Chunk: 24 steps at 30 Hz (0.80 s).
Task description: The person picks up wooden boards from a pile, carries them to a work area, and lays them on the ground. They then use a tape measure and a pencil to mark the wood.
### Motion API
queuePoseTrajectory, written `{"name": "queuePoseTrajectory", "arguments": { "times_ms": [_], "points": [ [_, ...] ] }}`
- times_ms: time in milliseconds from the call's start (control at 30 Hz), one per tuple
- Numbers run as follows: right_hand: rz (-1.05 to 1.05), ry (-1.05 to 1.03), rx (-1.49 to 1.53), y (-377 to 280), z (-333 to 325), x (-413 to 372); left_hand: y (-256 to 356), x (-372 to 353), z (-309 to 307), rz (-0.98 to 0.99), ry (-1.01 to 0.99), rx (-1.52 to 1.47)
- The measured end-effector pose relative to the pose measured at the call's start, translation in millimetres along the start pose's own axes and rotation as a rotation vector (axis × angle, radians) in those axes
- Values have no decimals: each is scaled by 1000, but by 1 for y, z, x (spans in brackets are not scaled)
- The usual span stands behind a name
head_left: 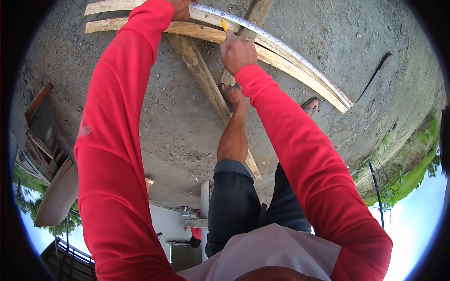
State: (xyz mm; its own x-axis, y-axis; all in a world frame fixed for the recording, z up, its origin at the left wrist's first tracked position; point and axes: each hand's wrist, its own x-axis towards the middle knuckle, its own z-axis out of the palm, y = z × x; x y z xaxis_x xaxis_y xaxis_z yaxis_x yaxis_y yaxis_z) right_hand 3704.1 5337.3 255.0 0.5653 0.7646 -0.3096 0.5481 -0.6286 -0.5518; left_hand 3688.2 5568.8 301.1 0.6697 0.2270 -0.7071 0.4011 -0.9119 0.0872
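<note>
Two long pale wooden strips lie side by side, the upper one (206,18) and the lower one (201,32). A white measuring tape (281,44) stretches along the upper strip towards its right end. My left hand (180,10), partly cut off by the top edge, is closed at the tape's left end. My right hand (238,51) grips a yellow pencil (224,25), its tip pointing up beside the tape. Crossed beneath the strips are rough timbers, one of them a long beam (201,70). My foot (230,93) is against the timber.
A long dark blade (375,76) lies on the ground at the right. My other foot (311,107) wears a sandal. Scrap boards (42,150) are piled at the left. A person in red (196,232) is in the background, near a white wall. Grass (412,168) grows at the right.
</note>
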Motion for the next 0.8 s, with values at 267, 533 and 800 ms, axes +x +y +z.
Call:
{"name": "queuePoseTrajectory", "arguments": {
  "times_ms": [267, 533, 800],
  "points": [
    [-1, -1, -31, -1, 12, 12, 1, 4, -4, -19, -15, 26],
    [26, -43, -42, -5, 10, 14, 4, -3, -11, 17, -19, 37],
    [48, -269, -59, -14, 12, 7, 11, -8, -16, -3, -91, 59]
  ]
}}
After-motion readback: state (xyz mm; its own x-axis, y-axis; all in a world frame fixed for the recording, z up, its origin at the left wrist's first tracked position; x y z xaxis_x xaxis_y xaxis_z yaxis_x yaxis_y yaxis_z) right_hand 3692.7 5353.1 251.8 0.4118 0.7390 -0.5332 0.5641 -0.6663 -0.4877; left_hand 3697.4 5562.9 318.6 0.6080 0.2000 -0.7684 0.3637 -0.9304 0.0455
